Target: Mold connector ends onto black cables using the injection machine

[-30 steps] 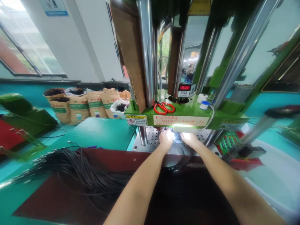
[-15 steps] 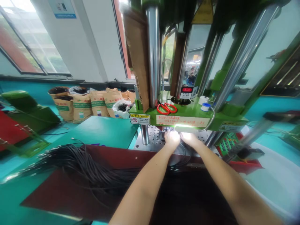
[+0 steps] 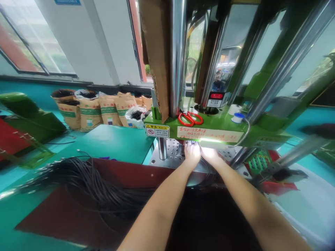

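My left hand (image 3: pixel 192 152) is curled over the metal bed (image 3: pixel 167 150) of a green press, just below its upper plate (image 3: pixel 261 134). Close beside it, my right hand (image 3: pixel 210 155) reaches in with its fingers drawn together, whitened by a bright lamp (image 3: pixel 210 140). Fingertips of both hands are largely hidden, and whatever they pinch cannot be made out. A loop of thin black cable (image 3: pixel 206 170) hangs below the hands at the bed's front edge. A thick bundle of black cables (image 3: pixel 89 177) lies to the left on a dark red board (image 3: pixel 57 216).
Red-handled scissors (image 3: pixel 190 119) and a blue-and-white spool (image 3: pixel 237 118) rest on the press plate. Steel columns (image 3: pixel 178 59) rise around the work area. A green button panel (image 3: pixel 259 163) is at right. Paper sacks (image 3: pixel 90 113) stand behind the green table (image 3: pixel 120 139).
The view has tilted down and moved closer to the press. Both hands stay at the same spot under the plate, with only slight movement of the fingers.
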Demonstrator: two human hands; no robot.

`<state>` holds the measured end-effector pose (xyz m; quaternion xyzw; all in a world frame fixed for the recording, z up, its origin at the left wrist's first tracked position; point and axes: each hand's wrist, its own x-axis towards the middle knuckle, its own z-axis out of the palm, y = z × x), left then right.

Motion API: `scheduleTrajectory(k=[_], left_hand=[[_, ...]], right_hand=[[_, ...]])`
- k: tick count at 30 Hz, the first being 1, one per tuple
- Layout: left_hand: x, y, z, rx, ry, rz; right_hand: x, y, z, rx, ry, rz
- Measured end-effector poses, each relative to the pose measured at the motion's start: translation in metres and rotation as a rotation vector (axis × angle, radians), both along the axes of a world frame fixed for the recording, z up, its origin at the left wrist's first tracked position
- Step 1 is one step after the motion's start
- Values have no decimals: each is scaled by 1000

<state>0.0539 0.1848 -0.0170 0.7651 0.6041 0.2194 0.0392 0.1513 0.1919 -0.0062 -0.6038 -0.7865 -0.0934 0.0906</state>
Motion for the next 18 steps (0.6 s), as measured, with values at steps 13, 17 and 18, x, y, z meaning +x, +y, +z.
scheduleTrajectory(k=[13, 17, 18], left_hand=[[-25, 0, 7, 130, 72, -236], [-41, 6, -3, 116, 88, -358], [-43, 8, -5, 98, 84, -380]], right_hand=[[26, -13, 14, -58, -19, 147], [27, -17, 9, -93, -18, 169], [26, -18, 8, -99, -16, 162]])
